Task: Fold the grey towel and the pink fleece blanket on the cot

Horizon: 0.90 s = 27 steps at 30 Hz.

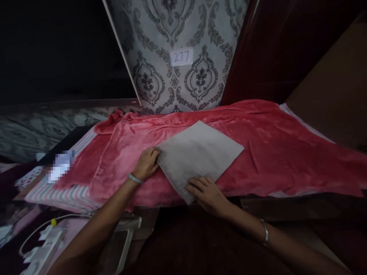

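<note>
A folded grey cloth point(199, 154) lay flat on a pink plush blanket point(272, 152) in the middle of the frame, turned so its corners pointed left, up, right and down. The left hand point(146, 163) rested at the cloth's left corner, fingers curled together against the edge; whether they pinched the fabric could not be told. The right hand point(207, 193) lay palm down on the lower corner, fingers spread flat and slightly apart, pressing the cloth where it drooped over the blanket's near edge. Each wrist wore a silver bangle point(134, 178).

To the right of the cloth the blanket stretched wide and bare toward the right edge of the frame, leaving open room there. To the left, the blanket's rumpled edge gave way to a striped sheet point(57, 193) at lower left. Behind, at upper centre, a damask-patterned panel point(177, 30) carried a paper label point(181, 57) reading 277. A white power strip point(43, 244) with its cable sat at the lower left corner.
</note>
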{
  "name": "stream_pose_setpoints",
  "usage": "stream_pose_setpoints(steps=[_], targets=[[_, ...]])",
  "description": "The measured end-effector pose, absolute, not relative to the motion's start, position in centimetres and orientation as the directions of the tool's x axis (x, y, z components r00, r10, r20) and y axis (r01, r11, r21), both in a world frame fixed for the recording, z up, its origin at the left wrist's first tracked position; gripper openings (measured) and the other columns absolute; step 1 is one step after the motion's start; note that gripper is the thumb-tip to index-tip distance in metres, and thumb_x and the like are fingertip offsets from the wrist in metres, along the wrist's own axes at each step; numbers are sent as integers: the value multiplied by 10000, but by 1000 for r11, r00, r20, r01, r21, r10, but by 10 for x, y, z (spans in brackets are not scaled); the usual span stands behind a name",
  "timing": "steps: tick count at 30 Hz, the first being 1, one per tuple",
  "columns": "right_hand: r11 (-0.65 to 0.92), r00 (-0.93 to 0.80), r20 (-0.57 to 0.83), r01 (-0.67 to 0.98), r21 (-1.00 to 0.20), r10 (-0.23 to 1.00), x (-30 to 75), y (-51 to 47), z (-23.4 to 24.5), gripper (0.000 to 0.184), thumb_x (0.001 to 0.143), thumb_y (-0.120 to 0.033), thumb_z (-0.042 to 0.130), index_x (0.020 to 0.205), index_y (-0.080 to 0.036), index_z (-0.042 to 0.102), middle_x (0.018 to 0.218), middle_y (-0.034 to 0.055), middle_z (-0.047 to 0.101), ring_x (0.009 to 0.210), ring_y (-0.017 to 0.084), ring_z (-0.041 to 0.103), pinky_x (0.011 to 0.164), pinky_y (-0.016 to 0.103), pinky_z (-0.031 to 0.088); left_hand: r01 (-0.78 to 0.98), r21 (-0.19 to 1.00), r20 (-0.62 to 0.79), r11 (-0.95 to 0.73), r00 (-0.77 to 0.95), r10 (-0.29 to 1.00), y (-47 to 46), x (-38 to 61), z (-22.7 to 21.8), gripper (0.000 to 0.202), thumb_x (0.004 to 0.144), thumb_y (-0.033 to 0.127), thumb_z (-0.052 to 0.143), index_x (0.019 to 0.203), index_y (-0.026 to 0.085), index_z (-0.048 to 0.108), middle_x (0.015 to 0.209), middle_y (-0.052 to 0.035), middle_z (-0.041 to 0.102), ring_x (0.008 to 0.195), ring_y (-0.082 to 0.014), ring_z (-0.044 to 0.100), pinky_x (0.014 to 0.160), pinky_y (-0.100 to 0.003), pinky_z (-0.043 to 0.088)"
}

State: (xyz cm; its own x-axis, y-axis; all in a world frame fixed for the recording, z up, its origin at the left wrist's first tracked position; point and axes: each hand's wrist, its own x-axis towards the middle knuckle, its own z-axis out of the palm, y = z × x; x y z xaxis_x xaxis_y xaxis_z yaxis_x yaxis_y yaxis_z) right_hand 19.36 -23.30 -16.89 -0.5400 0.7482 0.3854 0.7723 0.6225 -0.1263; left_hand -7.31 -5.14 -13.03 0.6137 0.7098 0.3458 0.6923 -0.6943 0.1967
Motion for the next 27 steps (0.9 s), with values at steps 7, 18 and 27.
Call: stream_pose_setpoints(steps=[7, 18, 27], targets=[[629, -542, 393, 766, -133, 743, 196, -231, -164, 768, 743, -31, 532, 1487, -223, 532, 1532, 130, 497, 1378, 320, 443, 1072, 540, 401, 198, 969, -190, 150, 203, 961, -83, -80, -129, 297, 768, 303, 632, 1019, 195, 517, 831, -65, 699, 750, -223, 702, 766, -400, 580], [668, -545, 409, 690, -278, 732, 202, -235, -166, 546, 885, -219, 543, 1428, -249, 595, 1503, 111, 533, 1385, 317, 454, 1067, 546, 417, -250, 887, -306, 388, 310, 900, -125, -70, -135, 462, 730, 268, 798, 1110, 161, 559, 862, -54, 722, 644, -221, 744, 539, -301, 604], [543, -407, 393, 764, -348, 825, 164, -207, -137, 476, 970, -365, 546, 1410, -182, 568, 1259, 164, 629, 1127, 301, 586, 964, 466, 503, -257, 928, -206, 269, 248, 947, -105, -65, -136, 467, 690, 325, 811, 1071, 153, 603, 787, -16, 683, 592, -135, 671, 545, -250, 583]])
